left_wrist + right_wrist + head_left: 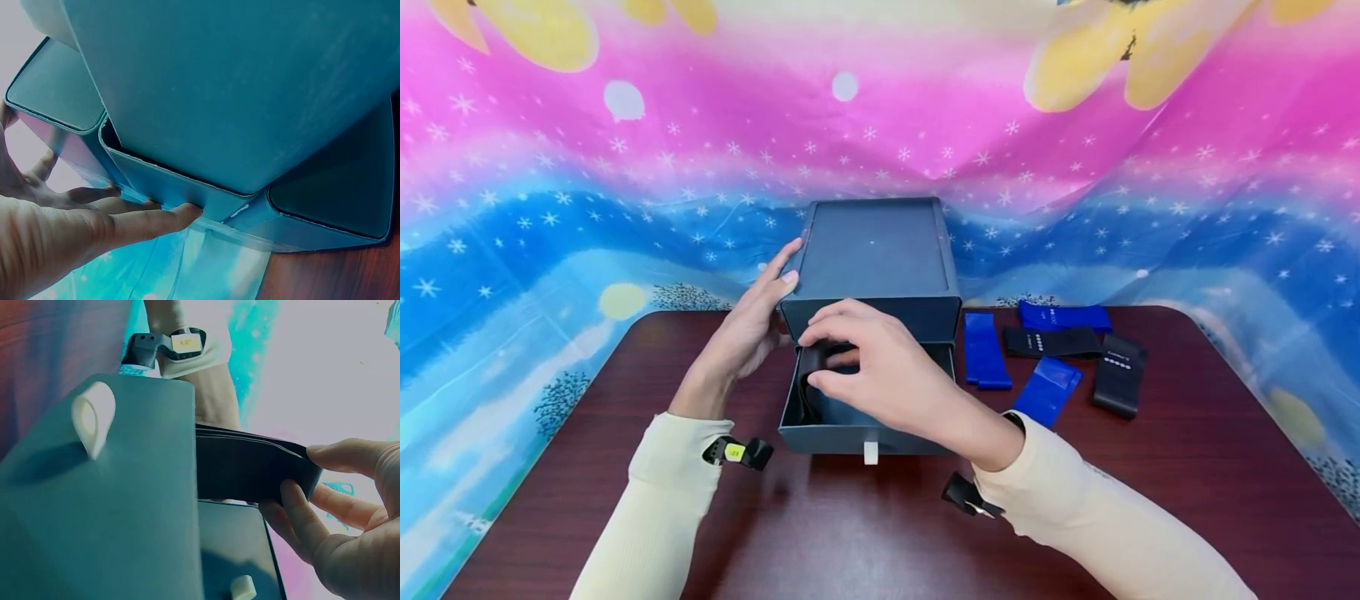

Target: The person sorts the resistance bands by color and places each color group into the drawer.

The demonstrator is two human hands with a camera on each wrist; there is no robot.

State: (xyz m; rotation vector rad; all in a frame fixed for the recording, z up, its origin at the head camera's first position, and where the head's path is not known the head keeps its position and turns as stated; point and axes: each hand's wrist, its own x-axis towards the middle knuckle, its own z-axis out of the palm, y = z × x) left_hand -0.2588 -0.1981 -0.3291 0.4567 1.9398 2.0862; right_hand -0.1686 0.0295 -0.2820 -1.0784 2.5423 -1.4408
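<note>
A dark grey drawer box (876, 250) stands at the back of the table, with a drawer (835, 439) pulled out toward me. My right hand (880, 354) is over this drawer, its thumb and fingers pinching a folded black resistance band (250, 465). The band (809, 375) stands on edge along the drawer's left side, partly inside. My left hand (748, 321) rests against the box's left side, fingers extended. In the left wrist view, the fingers (184, 215) touch the grey wall of the box.
Right of the box lie a blue band (987, 350), another blue band (1048, 390) and a black band (1118, 375). Behind them a black band (1052, 342) overlaps a blue one (1075, 317). A white pull tab (871, 452) hangs on the drawer. A patterned cloth (880, 125) backs the table.
</note>
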